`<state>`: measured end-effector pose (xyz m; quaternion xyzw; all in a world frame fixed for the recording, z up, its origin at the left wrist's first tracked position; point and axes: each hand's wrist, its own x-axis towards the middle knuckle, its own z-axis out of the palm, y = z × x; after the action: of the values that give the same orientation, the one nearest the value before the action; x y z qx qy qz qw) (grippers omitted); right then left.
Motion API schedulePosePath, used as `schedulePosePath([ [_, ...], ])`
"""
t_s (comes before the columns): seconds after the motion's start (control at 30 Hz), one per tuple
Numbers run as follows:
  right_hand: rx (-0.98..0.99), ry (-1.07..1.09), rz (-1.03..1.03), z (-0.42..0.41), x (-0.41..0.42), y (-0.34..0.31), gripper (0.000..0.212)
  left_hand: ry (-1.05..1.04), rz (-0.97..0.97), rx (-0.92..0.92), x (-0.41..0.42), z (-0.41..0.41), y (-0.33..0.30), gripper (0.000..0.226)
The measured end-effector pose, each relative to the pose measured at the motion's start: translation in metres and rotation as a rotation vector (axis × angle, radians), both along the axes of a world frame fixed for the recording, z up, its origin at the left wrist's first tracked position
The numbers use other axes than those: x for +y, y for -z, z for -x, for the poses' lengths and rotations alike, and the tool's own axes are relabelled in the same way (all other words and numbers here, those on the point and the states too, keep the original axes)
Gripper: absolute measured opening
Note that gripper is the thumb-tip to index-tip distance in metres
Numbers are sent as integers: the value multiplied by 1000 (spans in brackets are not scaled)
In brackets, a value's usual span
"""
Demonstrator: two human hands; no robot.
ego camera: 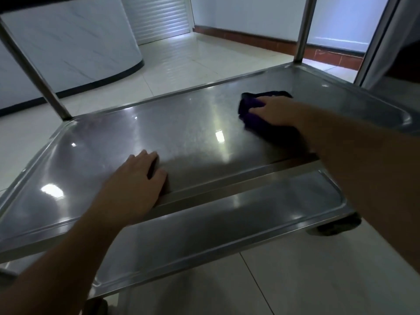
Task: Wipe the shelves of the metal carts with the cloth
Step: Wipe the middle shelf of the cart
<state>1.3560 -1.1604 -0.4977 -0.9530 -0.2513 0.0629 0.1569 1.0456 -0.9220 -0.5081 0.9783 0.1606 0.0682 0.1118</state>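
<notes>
A shiny metal cart shelf (181, 123) fills the middle of the view, with a raised rim all round. My right hand (275, 110) presses a dark purple cloth (248, 110) flat on the shelf's far right part. My left hand (134, 187) rests palm down on the shelf's near edge, fingers spread, holding nothing. Below and nearer lies a lower shelf (204, 226) of the same cart.
Two upright cart posts rise at the far left (34, 73) and far right (303, 32) corners. A dark caster (338, 226) shows under the lower shelf at right. A white curved counter (75, 48) stands on the tiled floor beyond the cart.
</notes>
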Motion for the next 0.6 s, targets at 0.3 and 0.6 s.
schedulePosePath([
  [0.3, 154, 348, -33, -107, -133, 8, 54, 21, -12, -46, 2, 1, 3, 24],
  [0.6, 91, -340, 23, 47, 1, -20, 63, 35, -6, -33, 6, -2, 6, 30],
])
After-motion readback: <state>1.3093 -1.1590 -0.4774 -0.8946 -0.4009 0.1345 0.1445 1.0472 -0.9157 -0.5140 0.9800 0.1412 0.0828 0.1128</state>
